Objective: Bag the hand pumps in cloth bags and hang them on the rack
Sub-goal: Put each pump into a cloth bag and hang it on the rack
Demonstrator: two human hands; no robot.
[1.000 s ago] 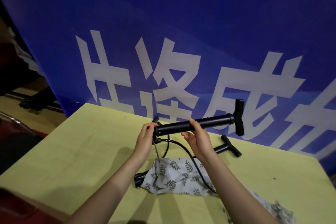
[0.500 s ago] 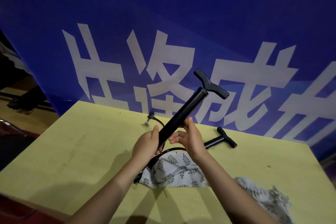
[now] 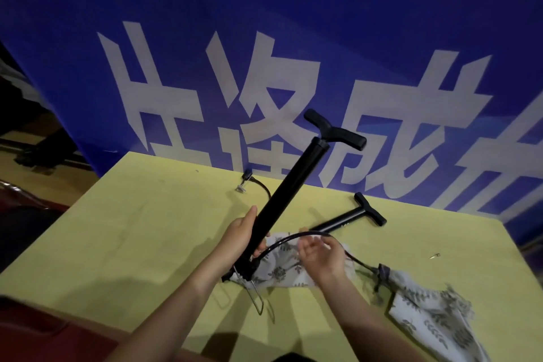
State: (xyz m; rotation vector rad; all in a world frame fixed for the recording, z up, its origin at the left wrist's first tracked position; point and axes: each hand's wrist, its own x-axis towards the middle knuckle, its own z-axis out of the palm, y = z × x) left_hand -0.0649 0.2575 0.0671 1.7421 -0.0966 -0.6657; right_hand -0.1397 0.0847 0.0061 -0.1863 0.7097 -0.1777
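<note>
My left hand (image 3: 242, 236) grips the lower barrel of a black hand pump (image 3: 293, 188), which tilts up to the right with its T-handle high and its wire foot stand hanging at the base. The pump's black hose (image 3: 305, 234) arcs to the right, and the curled fingers of my right hand (image 3: 318, 253) hold it. Under both hands lies a white leaf-print cloth bag (image 3: 282, 269). A second such bag (image 3: 435, 306) lies at the right. A second black pump (image 3: 349, 217) lies flat on the table behind the hands; its hose end (image 3: 245, 185) shows at the back.
The yellow table (image 3: 132, 229) ends at a blue banner (image 3: 264, 38) with large white characters standing right behind it. A small metal bit (image 3: 434, 256) lies near the table's right edge. Dark floor and furniture show at the left. No rack is in view.
The pump has swung from level to steeply tilted, handle up. My right hand has left the barrel and dropped to the hose. My left hand has slid lower on the barrel.
</note>
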